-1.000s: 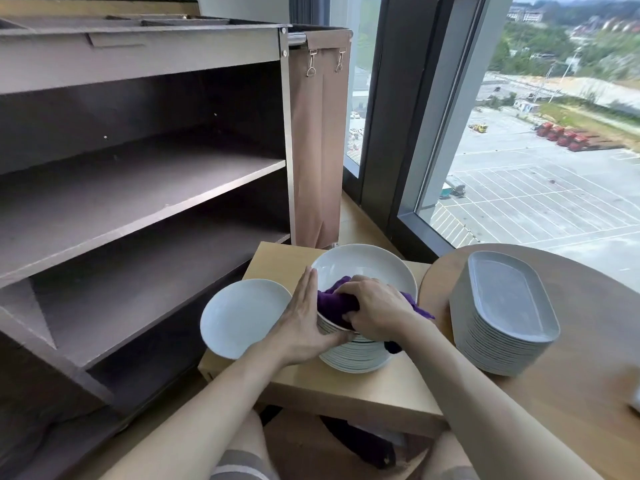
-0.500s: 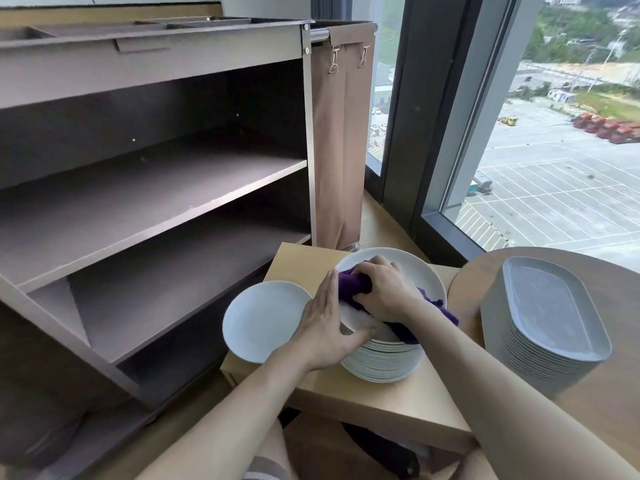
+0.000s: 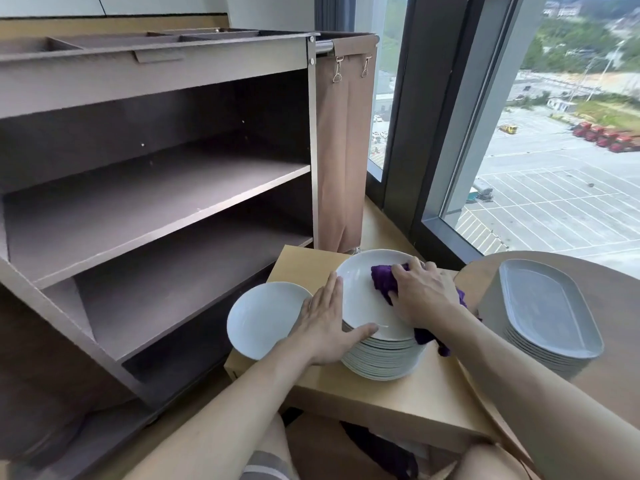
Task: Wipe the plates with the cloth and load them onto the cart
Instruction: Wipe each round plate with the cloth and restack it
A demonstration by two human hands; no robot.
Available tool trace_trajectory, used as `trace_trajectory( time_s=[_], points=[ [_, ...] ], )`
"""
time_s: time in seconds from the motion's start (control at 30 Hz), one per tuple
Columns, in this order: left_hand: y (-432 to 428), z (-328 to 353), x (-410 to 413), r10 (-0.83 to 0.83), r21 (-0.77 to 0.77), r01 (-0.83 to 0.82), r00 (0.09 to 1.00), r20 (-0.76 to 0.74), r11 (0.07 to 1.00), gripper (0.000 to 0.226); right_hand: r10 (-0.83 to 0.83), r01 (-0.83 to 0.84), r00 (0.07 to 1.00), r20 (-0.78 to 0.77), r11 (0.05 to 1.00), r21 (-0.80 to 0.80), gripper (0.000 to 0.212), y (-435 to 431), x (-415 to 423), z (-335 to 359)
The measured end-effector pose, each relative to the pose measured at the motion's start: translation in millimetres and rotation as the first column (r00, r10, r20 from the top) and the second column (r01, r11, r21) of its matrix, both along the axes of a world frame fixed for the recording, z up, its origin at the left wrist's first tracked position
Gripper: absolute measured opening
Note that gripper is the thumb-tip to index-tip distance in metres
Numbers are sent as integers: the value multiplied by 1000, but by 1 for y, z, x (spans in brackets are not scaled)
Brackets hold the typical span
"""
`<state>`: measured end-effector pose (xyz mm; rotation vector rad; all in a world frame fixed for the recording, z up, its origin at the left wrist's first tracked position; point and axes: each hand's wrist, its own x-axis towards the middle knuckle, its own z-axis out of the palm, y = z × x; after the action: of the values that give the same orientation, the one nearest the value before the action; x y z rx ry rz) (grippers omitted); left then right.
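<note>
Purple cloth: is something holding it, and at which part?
The right grip holds the purple cloth bunched around its middle, pressed on the top plate; the ends stick out. The left grip lies flat, holding nothing.

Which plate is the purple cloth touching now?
The top plate of the round stack, under the cloth; the single plate beside it and the oval plates are not.
</note>
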<state>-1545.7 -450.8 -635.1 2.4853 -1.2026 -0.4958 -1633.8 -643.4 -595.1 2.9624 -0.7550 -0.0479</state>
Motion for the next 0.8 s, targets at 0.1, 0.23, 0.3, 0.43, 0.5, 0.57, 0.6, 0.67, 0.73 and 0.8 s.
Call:
trace_trajectory(
  time_s=[0.1,0.23,0.3,0.43,0.5,0.57,0.6,0.67,0.73,0.8],
  points=[
    [1,-4,2,-4,-73,2,1000,-28,997,114,19,-15,998,-58,998,68,46,15,-14,8],
    [-5,-7,0,35,-223,-86,974,-222,971,126,117,-108,992,-41,978,179,33,34,-26,15],
    [-7,-8,0,41,-263,-118,959,-281,958,131,180,-168,983,-42,965,203,27,40,-24,13],
    [-5,-11,3,34,-253,-118,949,-315,960,132,221,-201,975,-33,930,309,24,42,-8,9],
    [-4,-14,5,43,-255,-128,948,-315,958,132,208,-190,978,-7,909,371,34,39,-1,8],
    [-3,-15,5,58,-275,-150,947,-315,950,132,198,-191,980,21,903,385,38,36,6,5],
    [-2,-14,5,71,-296,-170,945,-318,940,132,193,-192,981,35,905,379,39,36,10,3],
    [-1,-10,3,99,-350,-222,937,-336,910,127,168,-180,984,65,918,352,39,37,17,-2],
    [-1,-7,4,112,-375,-250,929,-352,893,124,128,-153,987,101,941,302,42,39,25,-7],
    [-1,-3,4,109,-374,-240,935,-339,896,126,101,-134,986,134,953,270,44,39,30,-12]
  ],
)
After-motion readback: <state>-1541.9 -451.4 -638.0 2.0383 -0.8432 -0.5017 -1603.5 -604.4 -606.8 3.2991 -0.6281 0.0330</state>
